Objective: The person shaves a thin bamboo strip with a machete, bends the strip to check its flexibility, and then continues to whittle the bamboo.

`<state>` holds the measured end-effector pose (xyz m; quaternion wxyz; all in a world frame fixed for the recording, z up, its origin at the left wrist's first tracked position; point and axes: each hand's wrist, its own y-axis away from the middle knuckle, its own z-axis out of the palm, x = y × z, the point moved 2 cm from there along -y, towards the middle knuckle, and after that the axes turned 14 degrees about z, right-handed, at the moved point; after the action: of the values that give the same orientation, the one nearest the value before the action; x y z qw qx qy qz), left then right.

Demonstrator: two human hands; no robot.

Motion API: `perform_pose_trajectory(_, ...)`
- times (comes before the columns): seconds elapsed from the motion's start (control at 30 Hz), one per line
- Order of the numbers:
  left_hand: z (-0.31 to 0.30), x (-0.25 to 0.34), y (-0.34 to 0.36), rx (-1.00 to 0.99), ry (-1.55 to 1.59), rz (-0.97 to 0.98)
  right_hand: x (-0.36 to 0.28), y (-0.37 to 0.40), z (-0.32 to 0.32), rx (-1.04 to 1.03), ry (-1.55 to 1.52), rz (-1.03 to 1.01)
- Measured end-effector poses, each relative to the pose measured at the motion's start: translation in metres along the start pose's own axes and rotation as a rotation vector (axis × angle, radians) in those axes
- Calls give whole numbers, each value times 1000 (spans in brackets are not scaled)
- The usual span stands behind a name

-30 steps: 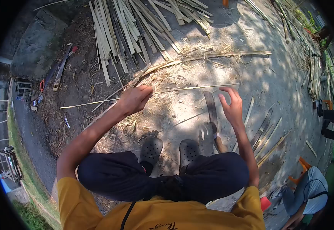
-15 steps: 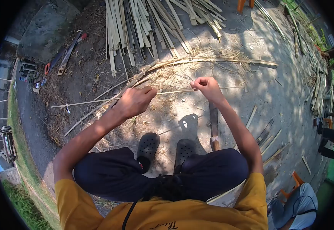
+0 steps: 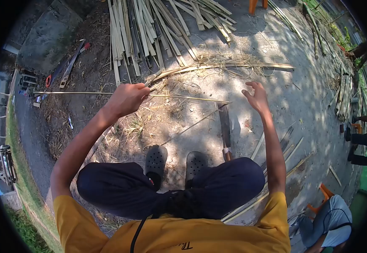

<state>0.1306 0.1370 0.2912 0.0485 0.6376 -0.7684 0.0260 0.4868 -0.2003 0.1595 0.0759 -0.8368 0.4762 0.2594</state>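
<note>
Letting go of the thin bamboo strip (image 3: 183, 98) since half a second ago, the right hand (image 3: 257, 97) hovers with fingers spread; the left hand (image 3: 126, 99) stays fisted around it, above the machete (image 3: 224, 124).

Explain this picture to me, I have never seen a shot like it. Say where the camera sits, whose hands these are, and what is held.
There is no machine here. A person sits with a camera worn on the head, looking down, so the one picture shows their own arms, knees and black clogs. The dark round edge comes from the wide lens. The left hand is closed on a thin bamboo strip, held level above the ground. The right hand is open and holds nothing. On the ground lie a long knife by the right foot, dry fibres, and a pile of bamboo slats further off. Another person is at the lower right.
</note>
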Motion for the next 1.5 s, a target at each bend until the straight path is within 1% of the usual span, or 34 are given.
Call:
perform_pose_trajectory(0.03,-11,2,-11,-1,3,-12,-18,7,-5,-26,-245,24)
perform_pose_trajectory(0.07,-22,6,-23,3,11,8,-39,12,-5,-96,-352,9)
perform_pose_trajectory(0.1,-33,7,-37,9,18,33,-64,21,-6,-188,-406,-78)
perform_pose_trajectory(0.13,-40,5,-50,-22,11,46,-88,30,-9,-274,-455,-162)
perform_pose_trajectory(0.17,-46,4,-63,-52,9,60,-108,38,-10,-355,-436,-248)
perform_pose_trajectory(0.2,-57,7,-74,-68,-16,77,-120,43,-9,-373,-408,-334)
perform_pose_trajectory(0.23,-66,9,-81,-83,-43,92,-134,49,-14,-361,-356,-376)
perform_pose_trajectory(0.27,-69,8,-85,-17,-30,102,-137,52,-13,-336,-360,-381)
perform_pose_trajectory(0.3,-75,6,-88,-14,-29,100,-138,53,-14,-309,-366,-386)
perform_pose_trajectory(0.4,-90,3,-100,57,-49,218,-132,57,-20,-362,-378,-353)
perform_pose_trajectory(0.43,-92,0,-105,56,-48,223,-131,62,-23,-360,-379,-349)
perform_pose_trajectory(0.5,-94,-1,-117,-78,44,214,-128,74,-31,-333,-481,-276)
perform_pose_trajectory(0.53,-94,3,-120,-18,132,221,-124,76,-31,-327,-481,-267)
perform_pose_trajectory(0.6,-95,6,-132,-25,98,257,-117,80,-30,-314,-611,-245)
perform_pose_trajectory(0.63,-95,8,-137,-29,62,282,-113,82,-29,-308,-611,-238)
perform_pose_trajectory(0.67,-92,10,-139,-52,62,219,-108,82,-27,-305,-643,-211)
perform_pose_trajectory(0.7,-95,18,-140,-50,62,227,-105,83,-26,-302,-674,-185)
perform_pose_trajectory(0.73,-100,26,-141,-58,17,186,-103,85,-24,-295,-672,-182)
perform_pose_trajectory(0.77,-104,30,-142,-67,-29,143,-101,87,-22,-266,-732,-154)
perform_pose_trajectory(0.83,-101,31,-146,-26,-13,156,-98,90,-21,-233,-793,-126)
perform_pose_trajectory(0.9,-108,44,-150,402,-275,479,-95,91,-22,-192,-846,-47)
perform_pose_trajectory(0.93,-115,56,-152,551,-355,535,-92,90,-21,-185,-847,-52)
perform_pose_trajectory(0.97,-111,59,-150,553,-362,540,-87,88,-19,-201,-887,-19)
perform_pose_trajectory(1.03,-97,60,-148,603,57,335,-83,86,-19,-204,-930,9)
perform_pose_trajectory(1.1,-74,63,-139,419,589,-135,-83,88,-19,-296,-1001,53)
perform_pose_trajectory(1.17,-42,66,-138,319,917,-213,-89,90,-20,-321,-1041,44)
perform_pose_trajectory(1.23,-14,71,-142,321,1336,-298,-99,93,-22,-358,-1079,30)
perform_pose_trajectory(1.27,-3,75,-144,370,1467,-274,-104,96,-25,-387,-1082,29)
perform_pose_trajectory(1.3,-1,83,-144,445,1513,-213,-109,98,-26,-416,-1085,32)
perform_pose_trajectory(1.4,13,90,-149,561,1620,-168,-116,101,-21,-440,-1078,68)
perform_pose_trajectory(1.43,15,89,-149,557,1634,-171,-117,106,-19,-450,-1080,93)
perform_pose_trajectory(1.5,18,86,-149,544,1537,-173,-115,108,-15,-461,-1033,114)
